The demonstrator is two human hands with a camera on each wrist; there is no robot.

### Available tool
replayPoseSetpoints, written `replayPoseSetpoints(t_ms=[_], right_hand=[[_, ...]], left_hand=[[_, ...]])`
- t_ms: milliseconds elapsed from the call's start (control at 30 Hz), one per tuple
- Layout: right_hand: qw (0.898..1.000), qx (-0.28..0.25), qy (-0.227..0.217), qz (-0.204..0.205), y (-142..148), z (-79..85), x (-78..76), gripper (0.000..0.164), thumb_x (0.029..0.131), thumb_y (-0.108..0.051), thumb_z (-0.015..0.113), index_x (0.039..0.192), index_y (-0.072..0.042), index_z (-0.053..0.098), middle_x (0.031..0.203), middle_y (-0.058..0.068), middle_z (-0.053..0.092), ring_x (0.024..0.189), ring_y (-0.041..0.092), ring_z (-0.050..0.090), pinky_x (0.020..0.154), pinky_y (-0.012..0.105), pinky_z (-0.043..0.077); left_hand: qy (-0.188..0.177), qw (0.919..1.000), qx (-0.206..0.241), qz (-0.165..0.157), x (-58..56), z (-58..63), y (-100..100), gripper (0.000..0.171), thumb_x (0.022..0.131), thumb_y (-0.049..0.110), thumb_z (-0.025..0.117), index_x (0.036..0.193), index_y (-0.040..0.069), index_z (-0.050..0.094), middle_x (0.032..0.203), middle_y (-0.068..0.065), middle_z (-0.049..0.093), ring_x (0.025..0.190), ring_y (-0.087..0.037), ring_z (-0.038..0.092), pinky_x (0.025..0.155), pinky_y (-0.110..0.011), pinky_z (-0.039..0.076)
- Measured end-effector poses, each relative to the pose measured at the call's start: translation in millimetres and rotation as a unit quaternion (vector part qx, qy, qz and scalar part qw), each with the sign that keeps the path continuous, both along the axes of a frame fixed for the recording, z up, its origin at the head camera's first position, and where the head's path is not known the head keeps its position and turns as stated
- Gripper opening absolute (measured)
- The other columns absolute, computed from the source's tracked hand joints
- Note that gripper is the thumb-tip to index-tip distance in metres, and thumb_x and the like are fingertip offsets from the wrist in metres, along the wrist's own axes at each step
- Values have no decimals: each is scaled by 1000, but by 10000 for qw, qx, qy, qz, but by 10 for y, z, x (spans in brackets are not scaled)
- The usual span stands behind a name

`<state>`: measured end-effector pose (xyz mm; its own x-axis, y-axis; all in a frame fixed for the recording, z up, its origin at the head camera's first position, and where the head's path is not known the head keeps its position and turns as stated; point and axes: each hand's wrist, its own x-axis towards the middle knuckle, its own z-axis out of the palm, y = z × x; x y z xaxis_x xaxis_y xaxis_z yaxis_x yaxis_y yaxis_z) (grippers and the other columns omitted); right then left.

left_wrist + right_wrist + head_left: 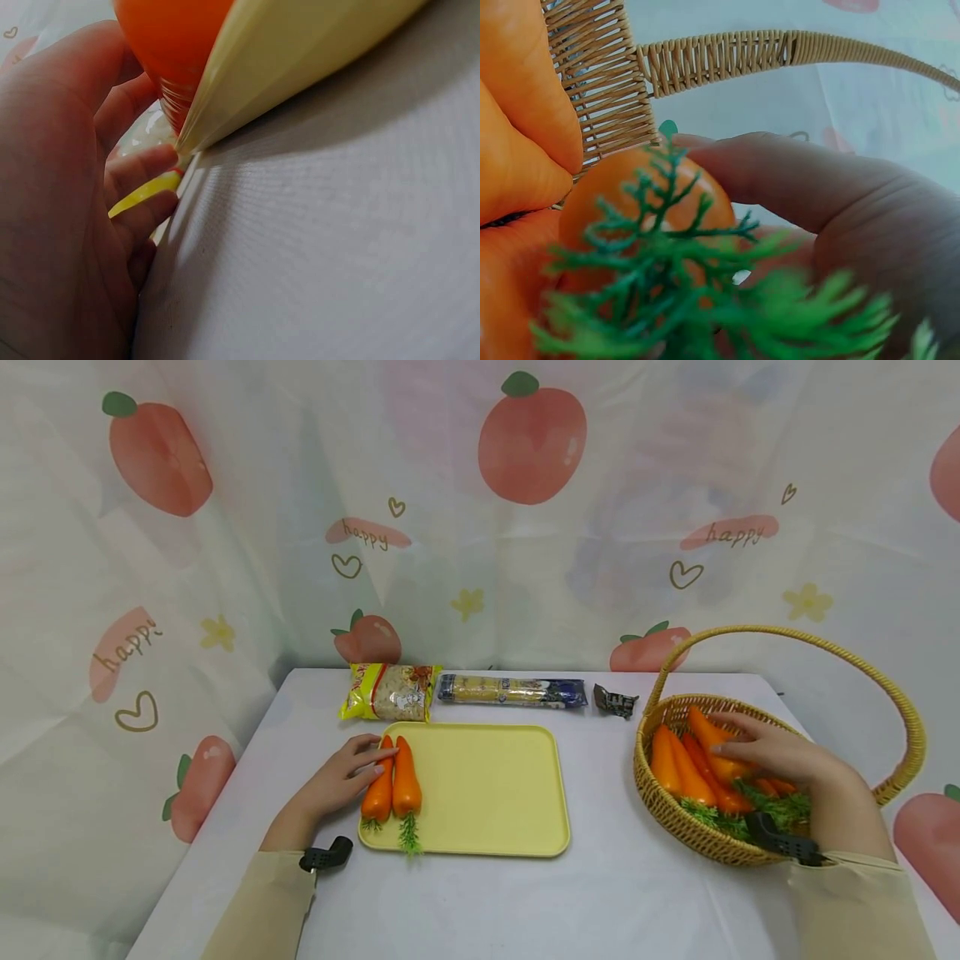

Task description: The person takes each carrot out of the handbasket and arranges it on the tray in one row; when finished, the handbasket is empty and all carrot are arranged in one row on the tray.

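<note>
Two orange carrots lie side by side on the left end of a yellow tray (487, 789), green tops toward the near edge. My left hand (343, 777) rests over the left carrot (377, 797), fingertips reaching across toward the right carrot (406, 781). In the left wrist view the lower fingers (142, 169) are loose beside the tray's rim. Inside the wicker basket (693, 831) at the right, my right hand (780, 747) grips an orange carrot (708, 739) with thumb and fingers. Its leafy green top (667, 262) hides part of that grip in the right wrist view.
Several more carrots (678, 768) fill the basket, whose tall handle (787, 631) arches above it. Behind the tray lie a yellow food bag (390, 692), a long packet (513, 691) and a small dark wrapper (615, 702). A printed curtain (450, 568) hangs behind the white table.
</note>
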<state>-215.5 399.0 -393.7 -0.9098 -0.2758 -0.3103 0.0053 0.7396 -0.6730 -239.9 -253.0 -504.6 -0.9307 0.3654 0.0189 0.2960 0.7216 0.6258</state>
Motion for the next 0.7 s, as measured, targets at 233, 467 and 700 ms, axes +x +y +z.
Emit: replayPoseSetpoints(t_ms=[233,467,700], right_hand=[[9998,-162,-6,-101,-2,43,26,79,101,-32,55,158,-3,8,142,41,33,117,46,54,83,47,56],[9993,-372,35,-75,-26,125,63,77,102,-29,53,158,-5,5,143,39,31,120,44,49,80,39,54],[9997,-194,157,10,-67,195,73,71,104,-34,49,159,-12,11,153,36,23,128,50,39,85,38,52]], left_hand=[[3,10000,-3,-11,-13,-8,-6,36,101,42,51,137,41,57,154,-7,36,142,-37,36,115,-63,28],[-19,10000,-21,-15,-22,-18,-13,37,101,44,51,138,42,56,155,-7,35,142,-38,35,115,-64,28],[-45,10000,-26,2,-22,-29,-10,37,101,45,51,138,41,56,155,-7,35,142,-39,35,115,-65,28]])
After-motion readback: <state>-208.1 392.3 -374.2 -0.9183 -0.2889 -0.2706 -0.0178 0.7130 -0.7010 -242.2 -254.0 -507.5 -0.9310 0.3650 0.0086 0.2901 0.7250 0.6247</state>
